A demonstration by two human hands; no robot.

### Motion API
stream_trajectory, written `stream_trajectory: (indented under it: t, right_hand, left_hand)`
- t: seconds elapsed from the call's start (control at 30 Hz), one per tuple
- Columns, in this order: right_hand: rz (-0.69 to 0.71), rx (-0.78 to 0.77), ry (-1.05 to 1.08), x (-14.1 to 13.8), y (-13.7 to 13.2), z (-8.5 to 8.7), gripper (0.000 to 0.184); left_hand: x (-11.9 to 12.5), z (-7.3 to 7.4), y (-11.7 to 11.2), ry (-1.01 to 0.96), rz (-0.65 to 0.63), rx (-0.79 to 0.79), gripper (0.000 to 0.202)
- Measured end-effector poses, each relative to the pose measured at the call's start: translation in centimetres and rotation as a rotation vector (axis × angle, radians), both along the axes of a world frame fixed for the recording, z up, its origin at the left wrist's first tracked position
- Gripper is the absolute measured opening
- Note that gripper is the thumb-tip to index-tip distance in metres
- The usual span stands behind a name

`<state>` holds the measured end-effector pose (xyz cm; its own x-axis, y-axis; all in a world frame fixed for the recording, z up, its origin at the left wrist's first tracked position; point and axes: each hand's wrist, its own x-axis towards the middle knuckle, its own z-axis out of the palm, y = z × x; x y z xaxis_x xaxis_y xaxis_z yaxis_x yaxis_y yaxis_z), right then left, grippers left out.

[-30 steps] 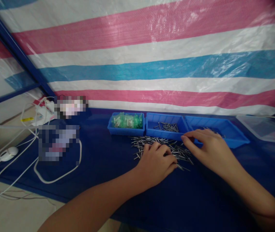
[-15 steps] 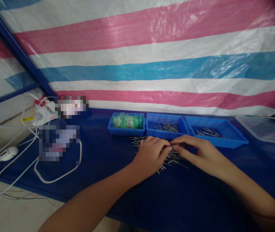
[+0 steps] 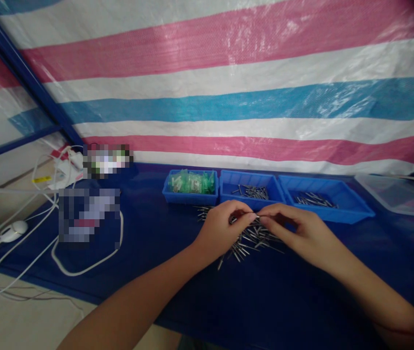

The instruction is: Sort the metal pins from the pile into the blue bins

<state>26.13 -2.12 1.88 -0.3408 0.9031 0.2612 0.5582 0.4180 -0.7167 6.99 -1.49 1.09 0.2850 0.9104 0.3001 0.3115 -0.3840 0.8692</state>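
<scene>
Above a loose pile of thin metal pins (image 3: 254, 238), the fingertips of both hands meet. My left hand (image 3: 223, 223) is closed, its thumb and forefinger pinching one end of a thin dark metal pin (image 3: 253, 214). On the other end, the thumb and forefinger of my right hand (image 3: 298, 228) are pinched too. Most of the held pin is hidden by the fingers. Part of the pile lies beneath my left hand. Just behind the hands stand a middle blue bin (image 3: 229, 200) and a right blue bin (image 3: 353, 214), both with similar metal pins inside.
A left blue bin (image 3: 190, 198) holds green-and-clear plastic packets (image 3: 192, 182). At the far right lies a clear plastic lid or tray (image 3: 396, 197). White cables (image 3: 57, 262) and a white plug-like piece (image 3: 13, 231) are at left. A striped sheet (image 3: 229, 107) hangs behind the dark blue table (image 3: 148, 238).
My left hand has lifted slightly and turned, so its pinch now shows and more pins of the pile are visible below it. My right hand has hardly moved.
</scene>
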Motion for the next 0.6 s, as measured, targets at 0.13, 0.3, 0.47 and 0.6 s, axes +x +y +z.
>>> stream_trajectory:
  t: [0.13,0.3,0.47,0.6]
  right_hand:
    - [0.004,-0.041,0.018,-0.34,0.02,-0.26,0.022]
    - [0.047,-0.134,0.089,-0.7,-0.12,-0.6,0.026]
    - [0.097,-0.161,0.089,-0.75,-0.18,-0.48,0.023]
    - [0.09,-0.156,0.114,-0.63,-0.06,-0.66,0.021]
  left_hand:
    - [0.09,-0.37,0.29,-0.201,-0.001,-0.129,0.016]
    - [0.36,-0.38,0.22,-0.351,-0.02,-0.234,0.018]
    - [0.33,-0.07,0.07,-0.362,-0.039,-0.231,0.017]
    - [0.27,-0.15,0.08,-0.357,-0.065,-0.23,0.018]
